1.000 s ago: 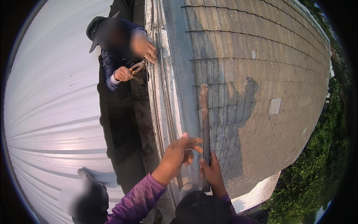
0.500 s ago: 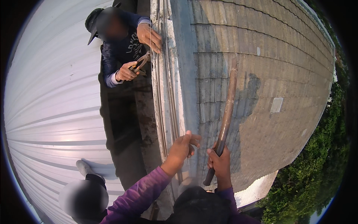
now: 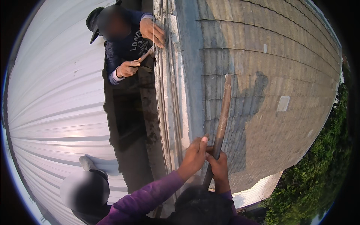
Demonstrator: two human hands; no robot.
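Note:
In my right hand [image 3: 219, 165] is a long, slightly bent metal bar [image 3: 225, 108], rusty brown toward its far end and dark at the near one. My fingers wrap round its dark lower part, and the far end points away over the roof tiles. Close beside the bar, my left hand [image 3: 195, 155] has its thumb raised and its fingers stretched toward it. Whether those fingertips touch the bar I cannot tell. Both forearms wear purple sleeves. The bar's lower end passes behind my left wrist area and is partly hidden.
Between a white corrugated metal roof [image 3: 56, 112] and the tiled roof [image 3: 277, 131] lies a dark gap [image 3: 129, 131], bordered by a ridged wall edge [image 3: 170, 101]. In the gap a co-worker [image 3: 131, 41] grips a brown-handled tool [image 3: 145, 56]. Another person [image 3: 84, 193] is at lower left.
My left hand has moved right, up close to the bar, its fingers less spread. The bar's far end sits lower in view. The co-worker's tool has turned in their hand.

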